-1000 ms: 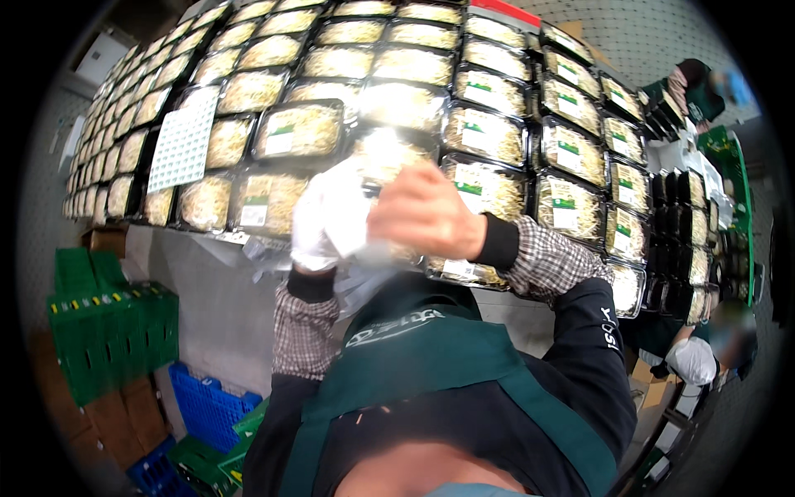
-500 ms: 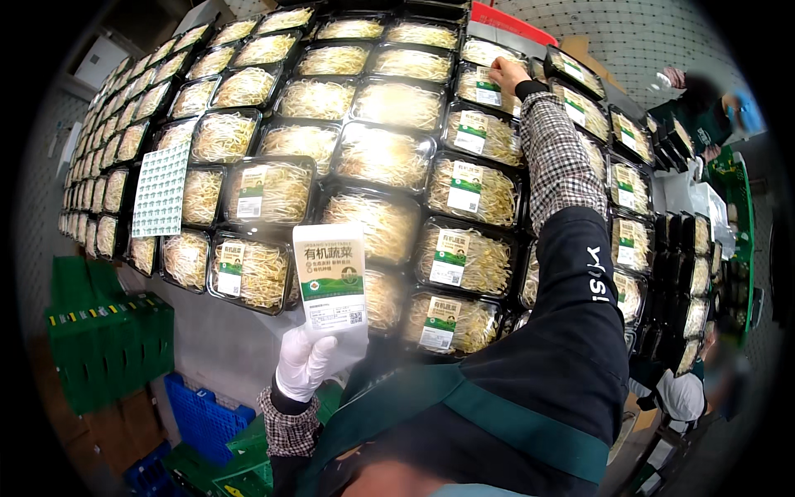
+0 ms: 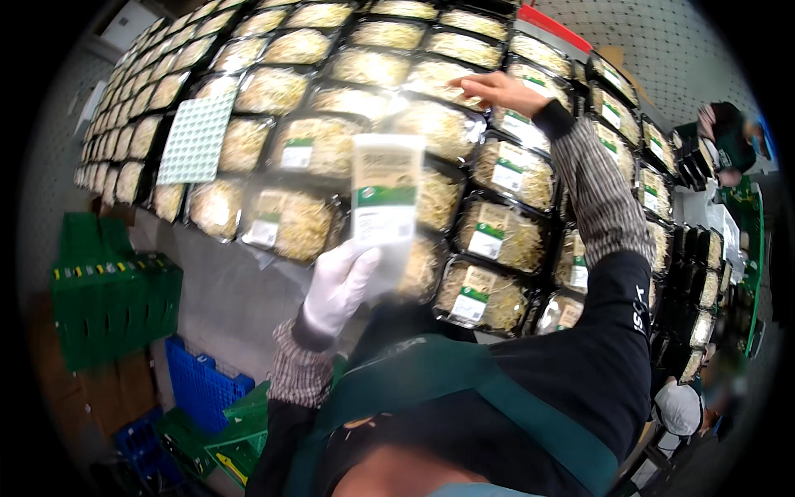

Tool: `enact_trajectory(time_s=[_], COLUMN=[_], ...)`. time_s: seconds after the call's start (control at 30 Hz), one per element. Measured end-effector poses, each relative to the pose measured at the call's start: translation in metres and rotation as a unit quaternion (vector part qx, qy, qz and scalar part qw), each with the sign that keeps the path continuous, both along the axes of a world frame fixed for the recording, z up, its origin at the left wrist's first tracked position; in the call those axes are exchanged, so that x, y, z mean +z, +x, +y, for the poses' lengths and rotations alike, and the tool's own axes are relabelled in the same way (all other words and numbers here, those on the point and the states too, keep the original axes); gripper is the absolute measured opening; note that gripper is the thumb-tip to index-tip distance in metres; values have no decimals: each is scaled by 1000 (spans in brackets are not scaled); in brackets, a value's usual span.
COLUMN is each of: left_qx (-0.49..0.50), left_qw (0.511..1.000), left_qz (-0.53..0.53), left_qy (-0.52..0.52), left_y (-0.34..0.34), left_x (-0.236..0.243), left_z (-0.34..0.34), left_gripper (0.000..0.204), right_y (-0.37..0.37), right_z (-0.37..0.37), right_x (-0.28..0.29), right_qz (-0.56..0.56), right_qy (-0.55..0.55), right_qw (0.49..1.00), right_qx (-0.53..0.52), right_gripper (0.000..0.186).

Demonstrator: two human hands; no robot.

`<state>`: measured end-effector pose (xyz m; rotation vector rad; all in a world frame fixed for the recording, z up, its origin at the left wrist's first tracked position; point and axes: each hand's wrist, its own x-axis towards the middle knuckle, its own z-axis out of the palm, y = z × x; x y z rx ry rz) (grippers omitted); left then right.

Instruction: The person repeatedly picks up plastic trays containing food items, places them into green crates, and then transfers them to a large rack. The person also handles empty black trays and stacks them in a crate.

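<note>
In a white glove, my left hand grips a stack of printed labels, cream, green and white, held upright over the packs. My bare right hand reaches out above the far packs, fingers stretched to the left, with nothing visible in them. Beneath it lie black trays of bean sprouts under clear film. On the right-hand columns, packs such as this labelled pack carry a label; many in the middle and left are bare. A sheet with small green repeated marks rests on the left packs.
Green crates and a blue pallet stand at the lower left. A red edge runs along the far side. To the right are more stacked packs and co-workers, one in a white cap.
My right hand has lifted off a labelled pack in the far right column and moved left, its fingers straightening. My left hand and the labels have risen. The view has shifted.
</note>
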<state>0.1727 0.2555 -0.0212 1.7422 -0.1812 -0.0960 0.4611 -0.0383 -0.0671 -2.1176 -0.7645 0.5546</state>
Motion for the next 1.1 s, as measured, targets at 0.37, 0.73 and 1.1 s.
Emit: enact_trajectory(time_s=[0.37,0.73,1.1], left_qx=[103,-84,102], left_qw=[982,984,966], left_qz=[-108,89,227], left_qy=[-113,130,-67], left_y=[29,57,16], left_x=[17,13,27], left_z=[28,29,54], left_gripper=[20,19,33], right_y=[-227,19,224], right_z=[154,-4,-167], right_x=[68,64,-108], right_qz=[-75,-303,-286], right_qy=[274,366,-277], right_qw=[942,782,826], right_qx=[-177,-404,-398], right_gripper=[21,22,47])
